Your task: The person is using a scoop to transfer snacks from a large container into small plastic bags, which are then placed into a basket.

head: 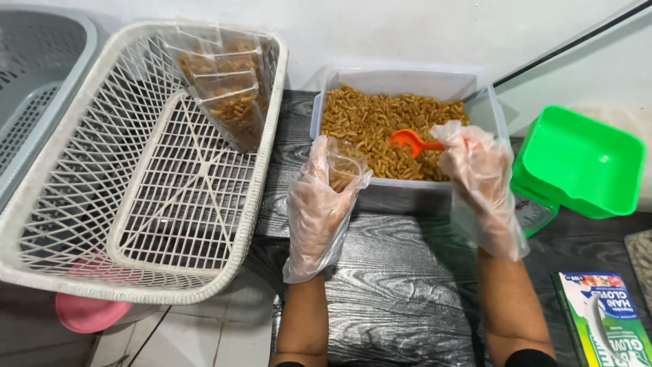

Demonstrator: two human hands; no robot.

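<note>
Currently mid-fill: left hand pinching small clear pouch open at near edge of snack tub; right hand clamped on orange scoop, bowl down in snacks. Next: lift level load, tip into pouch mouth. Filled pouches far left in white basket.

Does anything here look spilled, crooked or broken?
Nothing stands out. The snacks stay inside the clear tub, the filled bags lean together in the white basket, and the dark table shows no spill. Both gloves look whole.
</note>
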